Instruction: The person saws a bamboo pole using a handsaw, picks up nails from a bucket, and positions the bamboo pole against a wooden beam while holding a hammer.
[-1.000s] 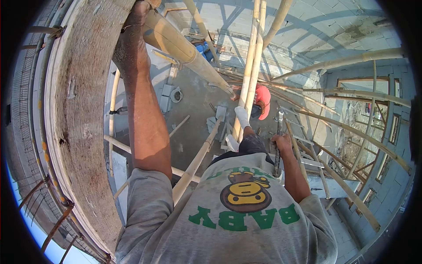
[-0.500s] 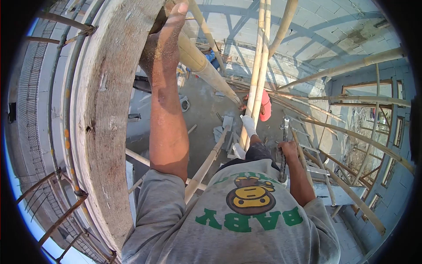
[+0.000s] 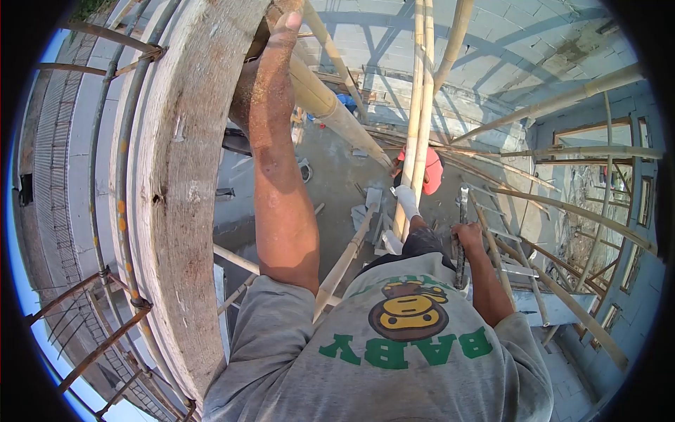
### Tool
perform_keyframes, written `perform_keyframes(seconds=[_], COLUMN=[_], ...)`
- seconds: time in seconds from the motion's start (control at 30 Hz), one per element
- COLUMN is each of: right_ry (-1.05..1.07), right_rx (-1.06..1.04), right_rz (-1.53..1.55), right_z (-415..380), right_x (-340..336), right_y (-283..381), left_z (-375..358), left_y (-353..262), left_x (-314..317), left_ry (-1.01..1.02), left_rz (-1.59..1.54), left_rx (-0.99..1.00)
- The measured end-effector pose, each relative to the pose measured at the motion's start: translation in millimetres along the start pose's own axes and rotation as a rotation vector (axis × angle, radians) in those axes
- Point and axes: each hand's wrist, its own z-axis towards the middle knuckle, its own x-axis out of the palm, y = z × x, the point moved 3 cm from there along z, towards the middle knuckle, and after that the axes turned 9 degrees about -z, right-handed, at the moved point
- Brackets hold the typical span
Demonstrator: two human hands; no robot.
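My left arm reaches up along a weathered wooden board, and my left hand (image 3: 278, 53) is at the board's upper end, beside a thick bamboo pole (image 3: 330, 112). One fingertip shows; the other fingers are hidden behind the wrist and the wood. At the right of my grey shirt, my right hand (image 3: 469, 237) is closed around a dark metal bar-like tool (image 3: 461, 257) that points up and down in the view. The wooden board (image 3: 186, 190) runs down the left side.
Bamboo poles (image 3: 422, 98) cross the space in front and at the right. Far below, a person in a red cap (image 3: 430, 171) is near my feet's poles, and a blue-clad figure (image 3: 346, 103) is farther back. Rusty rebar (image 3: 116, 302) sticks out at the left.
The whole view has shifted slightly, so the board, arms and poles appear a little further right. Both hands keep their places, the right one still around the metal tool.
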Motion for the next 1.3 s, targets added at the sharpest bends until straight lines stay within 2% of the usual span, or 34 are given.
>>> perform_keyframes(seconds=[0.03, 0.13, 0.43, 0.63, 0.83, 0.97, 1.07, 1.3], right_ry=[-0.002, 0.015, -0.040, -0.028, -0.017, 0.005, 0.018, 0.114], right_rx=[0.012, -0.003, -0.047, -0.010, -0.073, -0.050, -0.044, -0.030], right_rz=[0.007, -0.011, -0.109, -0.086, -0.056, 0.006, 0.036, -0.015], right_z=[-9, -6, 10, -4, -4, -1, 6, 29], right_x=[-4, -3, 2, -2, -1, -4, -2, 13], right_y=[11, 9, -5, 6, -4, -7, -13, -31], left_z=[2, 3, 1, 2, -1, 1, 2, 1], left_y=[2, 0, 7, 14, 6, 11, 36, 13], left_x=[-8, -4, 2, 1, 3, 3, 1, 9], left_ry=[0.071, 0.063, -0.063, -0.051, -0.082, -0.014, -0.113, -0.106], left_rz=[-0.001, 0.026, 0.015, -0.025, -0.013, -0.008, 0.024, 0.093], left_rx=[-0.007, -0.028, 0.045, -0.028, -0.138, -0.205, -0.114, -0.113])
